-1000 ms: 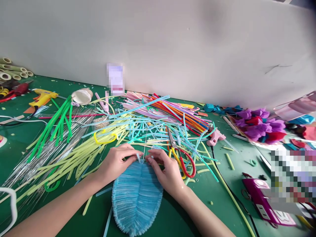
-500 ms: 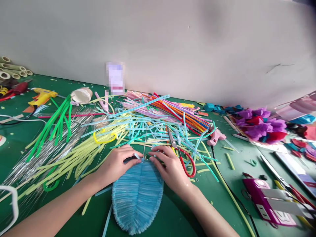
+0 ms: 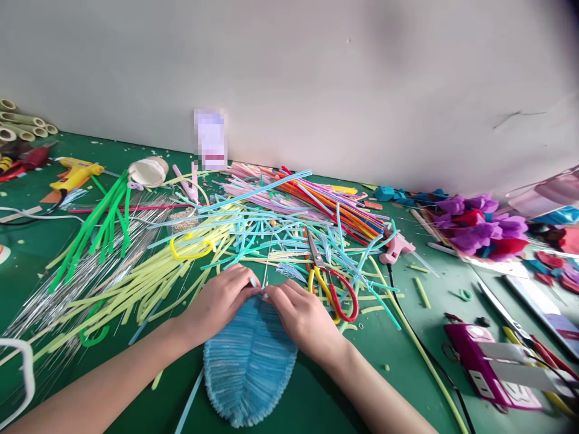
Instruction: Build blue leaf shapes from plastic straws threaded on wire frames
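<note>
A blue leaf-shaped piece [image 3: 251,367], made of rows of fuzzy pipe cleaner stems, hangs between my hands with its rounded end toward me. My left hand [image 3: 226,298] pinches its upper end, thumb and forefinger closed. From the other side my right hand [image 3: 301,310] also pinches there, fingers bent and pressed together. A thin wire [image 3: 268,262] sticks up from that end between my fingertips. Just beyond my right hand lie scissors with red handles [image 3: 346,295], and beside them is a yellow-handled tool [image 3: 323,289]. A loose blue stem [image 3: 190,401] lies left of the piece.
Pale yellow stems [image 3: 149,280], metal wires [image 3: 58,289] and colored stems [image 3: 325,205] cover the green table. A yellow glue gun [image 3: 76,175] lies at left, a pink glue gun [image 3: 398,246] at right. A magenta power strip [image 3: 488,364] with cords sits at near right.
My right hand has moved slightly left and its fingers have closed at the top of the blue piece. My left fingertips have drawn closer to the wire, and the view has shifted slightly.
</note>
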`<act>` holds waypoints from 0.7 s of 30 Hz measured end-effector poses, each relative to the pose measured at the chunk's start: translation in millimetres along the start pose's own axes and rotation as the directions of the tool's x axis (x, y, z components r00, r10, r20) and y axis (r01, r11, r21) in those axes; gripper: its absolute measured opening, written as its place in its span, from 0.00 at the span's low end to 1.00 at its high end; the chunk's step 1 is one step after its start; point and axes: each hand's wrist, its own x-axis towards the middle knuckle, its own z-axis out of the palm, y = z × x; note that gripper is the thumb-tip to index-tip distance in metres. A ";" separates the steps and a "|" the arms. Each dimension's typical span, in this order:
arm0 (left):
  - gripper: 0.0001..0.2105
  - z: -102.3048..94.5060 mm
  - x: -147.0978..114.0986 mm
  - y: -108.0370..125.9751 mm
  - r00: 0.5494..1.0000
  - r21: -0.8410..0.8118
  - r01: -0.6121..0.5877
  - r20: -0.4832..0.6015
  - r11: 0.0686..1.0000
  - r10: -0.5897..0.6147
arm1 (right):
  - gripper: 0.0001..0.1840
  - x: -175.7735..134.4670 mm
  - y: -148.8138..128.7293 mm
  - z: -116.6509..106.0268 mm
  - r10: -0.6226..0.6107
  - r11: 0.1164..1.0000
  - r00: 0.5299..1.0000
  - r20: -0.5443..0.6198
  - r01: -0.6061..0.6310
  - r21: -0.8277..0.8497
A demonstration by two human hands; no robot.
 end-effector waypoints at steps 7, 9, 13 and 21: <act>0.09 2.8 -2.0 -1.6 0.999 0.039 -0.008 0.041 0.999 0.006 | 0.12 -4.1 -0.3 9.7 0.203 0.972 0.978 -0.043 -0.196 0.131; 0.09 3.4 -2.2 -3.0 0.999 0.014 -0.003 0.038 1.000 0.003 | 0.12 -4.1 -2.6 8.8 0.174 0.979 0.984 -0.048 -0.168 0.114; 0.09 3.0 -4.0 -4.0 0.999 -0.026 0.004 0.034 1.000 -0.003 | 0.12 -3.4 -3.6 9.2 0.125 0.990 0.992 -0.026 -0.123 0.070; 0.08 -0.6 -2.9 0.3 0.999 0.001 -0.030 0.042 1.000 0.030 | 0.10 0.0 -2.2 10.5 0.330 0.899 0.943 -0.048 -0.299 0.319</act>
